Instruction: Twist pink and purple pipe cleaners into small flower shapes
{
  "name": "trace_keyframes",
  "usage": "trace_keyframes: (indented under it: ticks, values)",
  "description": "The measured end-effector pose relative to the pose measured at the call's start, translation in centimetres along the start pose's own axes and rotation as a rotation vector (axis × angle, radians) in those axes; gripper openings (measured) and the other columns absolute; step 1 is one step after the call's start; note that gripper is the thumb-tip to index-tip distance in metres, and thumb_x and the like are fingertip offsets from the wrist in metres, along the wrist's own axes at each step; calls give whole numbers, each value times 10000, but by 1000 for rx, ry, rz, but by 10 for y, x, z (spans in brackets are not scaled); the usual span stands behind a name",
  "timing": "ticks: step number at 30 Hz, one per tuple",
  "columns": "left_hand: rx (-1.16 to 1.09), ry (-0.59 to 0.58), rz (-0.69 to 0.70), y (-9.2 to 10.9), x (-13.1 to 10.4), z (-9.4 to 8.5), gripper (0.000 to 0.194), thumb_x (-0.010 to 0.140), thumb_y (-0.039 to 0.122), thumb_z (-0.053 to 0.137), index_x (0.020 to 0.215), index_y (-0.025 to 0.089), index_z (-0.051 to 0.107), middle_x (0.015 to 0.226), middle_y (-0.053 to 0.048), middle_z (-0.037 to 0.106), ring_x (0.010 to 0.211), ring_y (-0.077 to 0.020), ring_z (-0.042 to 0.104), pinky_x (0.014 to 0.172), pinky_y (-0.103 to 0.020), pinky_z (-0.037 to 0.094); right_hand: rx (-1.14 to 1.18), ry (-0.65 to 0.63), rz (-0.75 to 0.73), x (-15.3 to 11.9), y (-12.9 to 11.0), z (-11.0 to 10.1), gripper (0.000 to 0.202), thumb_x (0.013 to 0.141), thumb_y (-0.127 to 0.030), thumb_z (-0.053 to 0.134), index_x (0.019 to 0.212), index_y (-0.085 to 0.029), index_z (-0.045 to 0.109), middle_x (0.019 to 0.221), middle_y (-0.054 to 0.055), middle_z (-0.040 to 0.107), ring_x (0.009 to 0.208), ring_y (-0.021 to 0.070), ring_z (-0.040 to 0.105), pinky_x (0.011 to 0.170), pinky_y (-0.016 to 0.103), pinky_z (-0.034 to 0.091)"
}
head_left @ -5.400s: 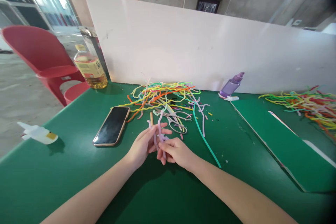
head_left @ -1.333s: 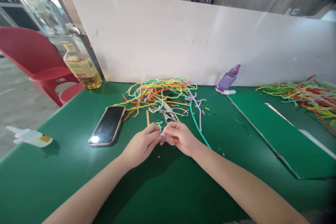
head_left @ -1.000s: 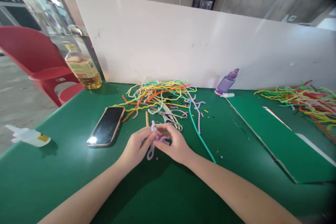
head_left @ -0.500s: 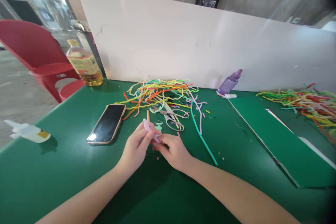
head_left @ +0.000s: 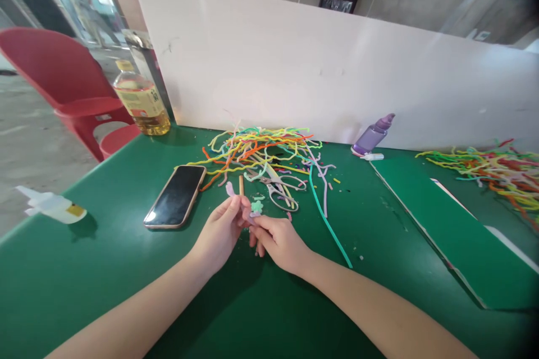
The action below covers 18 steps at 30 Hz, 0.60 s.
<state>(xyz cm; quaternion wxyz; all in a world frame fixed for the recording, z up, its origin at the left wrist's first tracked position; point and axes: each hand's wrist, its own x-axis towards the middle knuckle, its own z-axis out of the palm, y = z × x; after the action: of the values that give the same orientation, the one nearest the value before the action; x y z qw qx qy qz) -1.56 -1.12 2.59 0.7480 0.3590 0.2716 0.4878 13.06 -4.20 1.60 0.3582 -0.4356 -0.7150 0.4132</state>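
My left hand [head_left: 221, 231] and my right hand [head_left: 278, 241] meet over the green table [head_left: 105, 269], both pinching a short lilac pipe cleaner [head_left: 230, 189] whose tip pokes up above my left fingers. Just beyond the fingertips lie a small mint-green twisted piece [head_left: 256, 206], a wooden stick [head_left: 241, 184] and scissors [head_left: 281, 193]. Behind them is a tangled pile of coloured pipe cleaners [head_left: 256, 151], and a long teal pipe cleaner [head_left: 326, 216] runs toward my right arm.
A phone [head_left: 176, 202] lies face up left of my hands. An oil bottle [head_left: 142, 101] and a red chair [head_left: 63, 84] stand at back left, a white glue gun [head_left: 53, 207] on the left edge. A purple bottle [head_left: 373, 134], white board [head_left: 337, 67], second pipe-cleaner pile [head_left: 492, 168].
My hands have kept bending the lilac pipe cleaner; its loose loop from a second ago is now gathered between the fingers, with only a short tip showing. The camera shifted slightly.
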Motion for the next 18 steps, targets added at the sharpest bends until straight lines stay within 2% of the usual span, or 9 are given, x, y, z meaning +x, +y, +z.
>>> trace_keyframes:
  ticks: [5, 8, 11, 15, 18]
  values:
    - [-94, 21, -21, 4, 1, -2, 212, 917, 288, 432, 788, 171, 551, 647, 45, 389, 494, -52, 311, 578, -170, 440, -156, 71, 8, 0, -9, -3, 249, 937, -311, 347, 971, -221, 577, 742, 13, 616, 540, 111, 538, 551, 232, 400]
    - [-187, 33, -7, 3, 2, 0, 198, 918, 281, 434, 793, 172, 543, 635, 56, 337, 480, -53, 276, 567, -176, 438, -168, 105, -7, -1, -12, -2, 277, 939, -335, 339, 936, -211, 587, 663, 6, 584, 566, 121, 536, 554, 231, 381]
    - [-239, 49, 31, -1, 4, 1, 173, 912, 268, 446, 803, 169, 536, 634, 57, 330, 476, -56, 281, 529, -184, 425, -34, 158, 52, -1, -8, 3, 325, 937, -377, 331, 879, -193, 593, 568, -16, 513, 471, 93, 471, 478, 210, 349]
    - [-237, -3, 52, -4, 5, 1, 165, 905, 243, 456, 782, 158, 527, 644, 41, 374, 506, -65, 349, 536, -190, 418, 272, 250, 148, 1, 1, 8, 326, 907, -420, 397, 803, -173, 582, 445, -65, 400, 362, 63, 365, 402, 194, 303]
    - [-230, -15, 53, -1, 4, 1, 185, 911, 224, 438, 764, 151, 524, 646, 32, 391, 522, -68, 378, 545, -187, 412, 499, 247, 172, 2, 4, 9, 320, 884, -428, 442, 773, -163, 581, 408, -89, 351, 327, 48, 301, 385, 194, 317]
